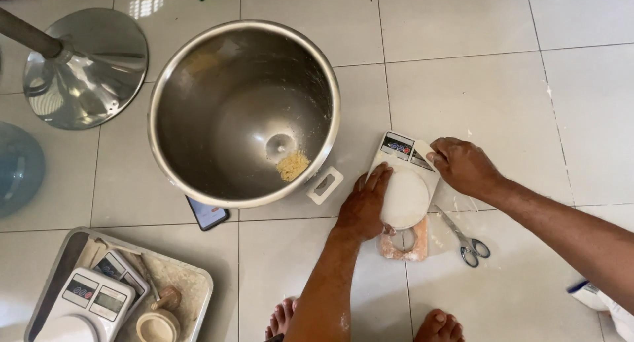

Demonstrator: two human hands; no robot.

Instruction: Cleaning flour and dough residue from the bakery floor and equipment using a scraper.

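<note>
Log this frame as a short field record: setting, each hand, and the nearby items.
setting: white tiled floor, seen from above
left hand: resting on the round white platform of a small white kitchen scale
right hand: gripping the scale's top right corner
nearby: large steel mixing bowl holding a yellow crumbly lump; grey-handled scissors; metal tray with a second scale

A: What sort of place is this?

B: A food-preparation area, worked on the floor (462,84) of pale square tiles. It could be a home or a small bakery; I cannot tell which.

A: What shows it?

B: A large steel mixing bowl (244,111) with yellow crumbs, 2 white digital kitchen scales (404,183) (86,305), a floury metal tray (191,282), and white powder on the tiles. The person is barefoot.
</note>
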